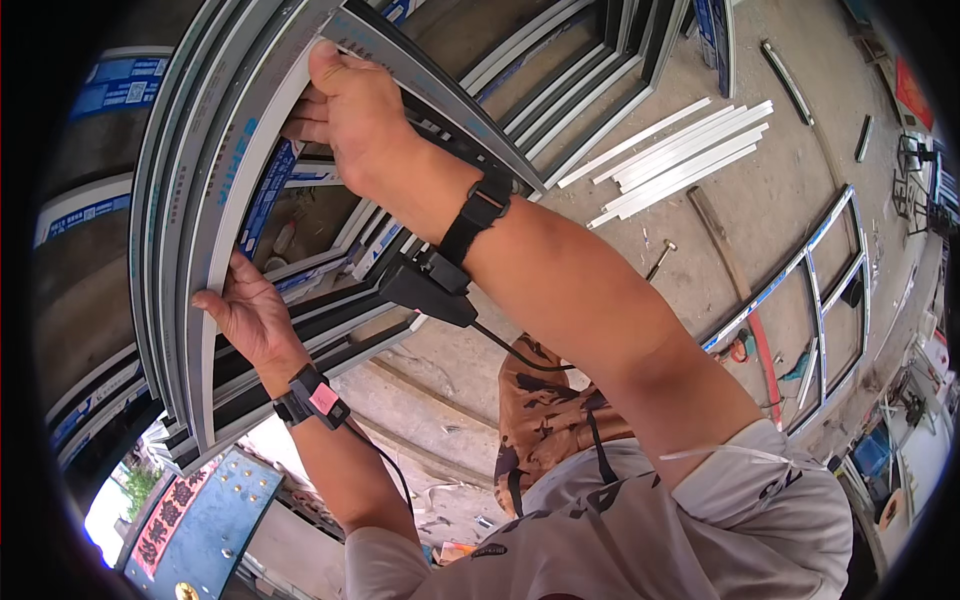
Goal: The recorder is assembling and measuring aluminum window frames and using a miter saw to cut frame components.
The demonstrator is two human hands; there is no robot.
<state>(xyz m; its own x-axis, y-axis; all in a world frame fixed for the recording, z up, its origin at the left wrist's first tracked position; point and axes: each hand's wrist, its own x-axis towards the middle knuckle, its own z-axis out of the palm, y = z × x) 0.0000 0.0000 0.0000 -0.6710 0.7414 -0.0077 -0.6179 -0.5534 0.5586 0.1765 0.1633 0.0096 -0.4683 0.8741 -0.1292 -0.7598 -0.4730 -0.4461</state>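
Observation:
A large grey window frame (238,165) stands tilted before me at the left, the front one of several frames leaning closely together. My right hand (365,115) grips it near its upper corner, thumb on the face and fingers curled behind the edge. Lower down on the same upright side, my left hand (255,315) is closed around the frame's edge, its thumb over the outer face. Parts of the fingers of both hands are hidden behind the frame. Black straps with small devices and cables sit on both my wrists.
White strips (685,155) lie bundled on the concrete floor, near a hammer (660,260) and a wooden batten (718,235). To the right, a blue-and-white frame (817,285) rests on the floor beside power drills (742,346). A blue studded panel (215,520) stands at lower left.

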